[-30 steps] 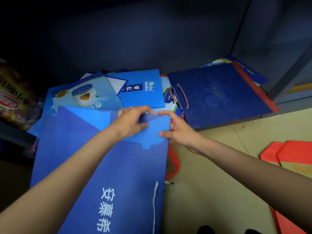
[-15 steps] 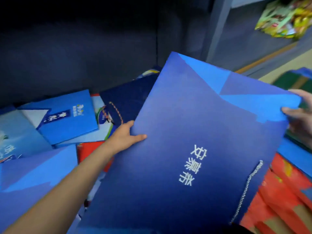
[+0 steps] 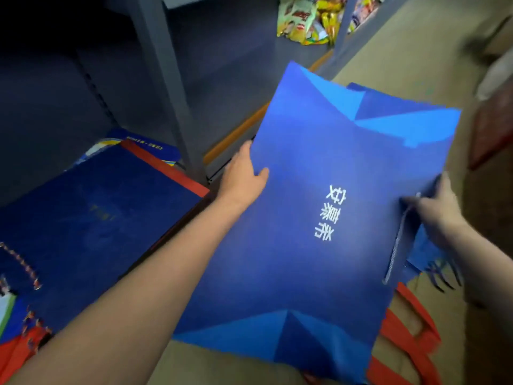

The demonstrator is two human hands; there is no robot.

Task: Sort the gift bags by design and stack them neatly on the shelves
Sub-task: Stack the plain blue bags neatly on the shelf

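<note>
A large blue gift bag (image 3: 305, 218), flat and printed with white characters, is held in the air over the floor (image 3: 416, 56) in front of the shelves. The left hand (image 3: 244, 179) grips its left edge, thumb on the printed face and fingers hidden behind. The right hand (image 3: 438, 207) holds the right edge near the white rope handle (image 3: 395, 245), its fingers curled round the bag's side; motion blur hides exactly how they lie. Behind the bag's far edge, another blue bag (image 3: 388, 101) of the same pattern shows.

On the bottom shelf (image 3: 230, 79) to the left lies a dark navy bag (image 3: 83, 218) with a red edge, resting on top of other bags. A grey shelf post (image 3: 166, 93) stands between this bay and the next. Red bags (image 3: 410, 343) lie on the floor beneath the held bag. Colourful snack packets (image 3: 305, 20) sit further along at the top.
</note>
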